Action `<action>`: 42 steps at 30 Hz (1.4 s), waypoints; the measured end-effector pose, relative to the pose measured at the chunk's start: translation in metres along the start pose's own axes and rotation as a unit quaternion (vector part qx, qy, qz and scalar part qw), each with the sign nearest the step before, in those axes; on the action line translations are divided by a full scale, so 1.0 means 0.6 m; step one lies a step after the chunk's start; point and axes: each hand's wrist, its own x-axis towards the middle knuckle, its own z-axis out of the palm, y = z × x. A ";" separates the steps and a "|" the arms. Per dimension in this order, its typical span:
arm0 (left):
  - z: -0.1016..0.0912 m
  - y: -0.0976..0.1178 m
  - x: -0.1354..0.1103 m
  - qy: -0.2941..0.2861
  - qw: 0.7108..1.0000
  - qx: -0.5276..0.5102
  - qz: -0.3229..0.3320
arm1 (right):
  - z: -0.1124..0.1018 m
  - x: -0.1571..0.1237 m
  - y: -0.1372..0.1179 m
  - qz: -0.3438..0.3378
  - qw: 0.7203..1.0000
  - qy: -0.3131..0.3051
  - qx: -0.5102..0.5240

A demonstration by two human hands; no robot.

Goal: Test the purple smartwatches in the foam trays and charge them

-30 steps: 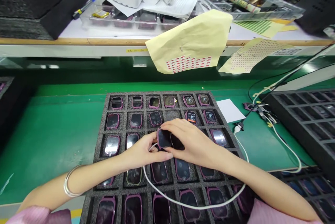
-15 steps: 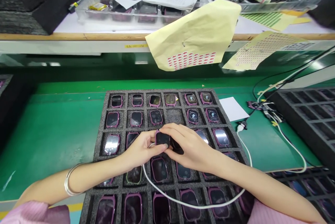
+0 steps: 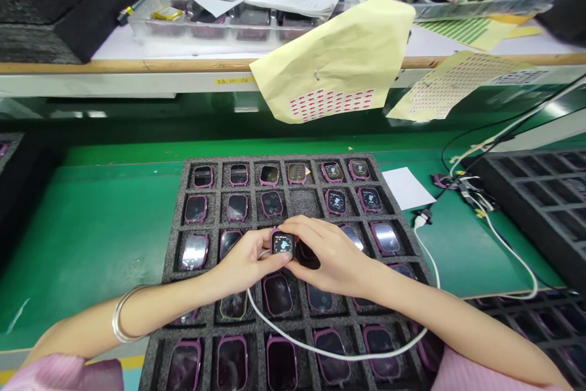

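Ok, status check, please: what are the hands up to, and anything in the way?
Left hand and right hand both on purple-rimmed watch. Screen lit, left thumb over its lower edge. White cable looping across foam tray below.

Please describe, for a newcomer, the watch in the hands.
Find the dark foam tray on the green table. Above its middle, between the left hand and right hand, is a purple-framed watch, screen lit. Unlike its neighbours, it is not in a compartment.

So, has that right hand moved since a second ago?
Yes, slightly toward the person: against the foam tray, the right hand covers less of the second-farthest row.
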 end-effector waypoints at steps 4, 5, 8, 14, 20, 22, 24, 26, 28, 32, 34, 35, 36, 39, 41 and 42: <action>0.000 -0.004 0.001 -0.001 1.000 0.015 0.001 | 0.000 0.000 0.000 0.000 1.000 -0.001 -0.002; 0.000 -0.005 0.001 -0.001 1.000 0.018 0.002 | 0.000 0.000 0.000 0.000 1.000 -0.001 -0.003; -0.001 -0.006 0.000 -0.004 1.000 0.025 0.002 | -0.001 -0.001 0.000 -0.003 1.000 0.000 -0.009; -0.002 -0.004 -0.001 -0.006 0.999 0.032 -0.001 | 0.000 -0.001 -0.001 -0.011 1.000 0.004 -0.018; -0.001 -0.004 -0.001 -0.007 0.999 0.041 0.002 | -0.001 -0.002 0.000 -0.014 1.000 0.004 -0.019; -0.001 -0.003 0.001 -0.008 0.999 0.043 0.001 | 0.000 -0.002 0.000 -0.014 1.000 0.003 -0.019; -0.001 -0.002 0.002 -0.011 0.999 0.042 0.000 | 0.001 -0.003 -0.001 -0.013 1.000 0.005 -0.021; -0.001 -0.002 0.002 -0.014 0.999 0.041 -0.001 | 0.003 -0.004 -0.003 -0.010 1.000 0.008 -0.020; -0.001 -0.002 0.000 -0.014 0.999 0.047 0.001 | 0.001 -0.003 -0.005 -0.008 1.000 0.011 -0.013; -0.001 -0.003 -0.009 -0.027 0.997 0.066 -0.005 | -0.023 0.006 0.002 -0.009 0.998 0.011 0.066; -0.002 -0.003 -0.013 -0.051 0.996 0.060 -0.034 | -0.042 0.012 0.019 0.012 0.995 0.027 0.099; -0.003 -0.003 -0.014 -0.061 0.996 0.051 -0.046 | -0.051 0.015 0.031 0.030 0.994 0.043 0.096; -0.004 -0.002 -0.015 -0.068 0.996 0.040 -0.051 | -0.058 0.017 0.044 0.048 0.994 0.057 0.080; -0.007 0.002 -0.016 -0.070 0.997 0.009 -0.041 | -0.071 0.019 0.077 0.067 0.997 0.046 -0.011; -0.008 0.006 -0.018 -0.068 0.997 -0.013 -0.039 | -0.075 0.021 0.083 0.054 0.996 -0.001 -0.074; -0.009 0.007 -0.019 -0.064 0.997 -0.019 -0.045 | -0.077 0.024 0.080 0.043 0.994 -0.020 -0.100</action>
